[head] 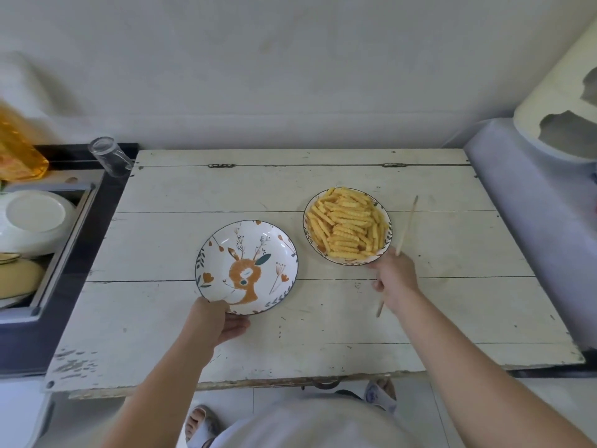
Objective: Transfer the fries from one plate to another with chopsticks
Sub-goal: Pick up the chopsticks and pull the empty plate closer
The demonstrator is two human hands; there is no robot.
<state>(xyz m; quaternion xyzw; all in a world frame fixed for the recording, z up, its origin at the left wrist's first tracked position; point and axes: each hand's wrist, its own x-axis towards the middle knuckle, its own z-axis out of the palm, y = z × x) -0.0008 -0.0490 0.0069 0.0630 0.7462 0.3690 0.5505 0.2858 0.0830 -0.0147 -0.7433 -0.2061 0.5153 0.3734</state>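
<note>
An empty white plate with an orange deer picture (274,253) sits left of centre on the white wooden table. My left hand (215,321) grips its near rim, thumb on top. To the right a second patterned plate (310,237) is heaped with crinkle-cut yellow fries (347,226). My right hand (395,278) is at that plate's near right edge and holds wooden chopsticks (407,224), which stick up past the plate's right side and out below the hand.
The worn white table (452,302) has hinges along the back. To the left, a sink (64,227) holds stacked dishes, with an overturned glass (109,156) and a yellow oil bottle (16,150) behind. A covered surface (533,221) borders the right.
</note>
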